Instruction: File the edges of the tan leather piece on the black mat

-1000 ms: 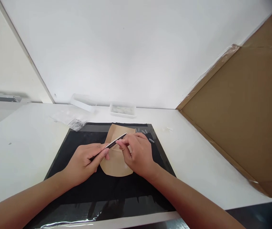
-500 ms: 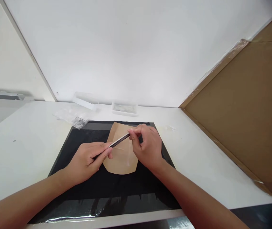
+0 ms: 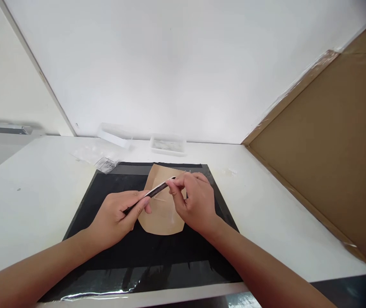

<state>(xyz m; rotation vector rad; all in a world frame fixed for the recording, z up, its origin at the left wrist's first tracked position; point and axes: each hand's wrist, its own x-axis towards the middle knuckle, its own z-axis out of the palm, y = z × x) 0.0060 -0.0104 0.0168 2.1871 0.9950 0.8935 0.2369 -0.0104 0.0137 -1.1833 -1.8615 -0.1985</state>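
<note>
From here I see the left hand (image 3: 117, 217) gripping the strip (image 3: 157, 190) aslant over the sheet (image 3: 162, 218), toward the mat's (image 3: 157, 252) far edge, probably to steady it. The right hand's (image 3: 197, 200) fingertips meet its upper end; I cannot tell what they pinch.

Bright soft light, glare on black mat (image 3: 157, 252) – dark upper-right corner

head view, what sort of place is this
Probably a small indoor workstation for fine handwork, though the room beyond barely shows: a white table with a black mat on it, a small translucent box behind the mat and a cardboard panel standing at the right.
</note>
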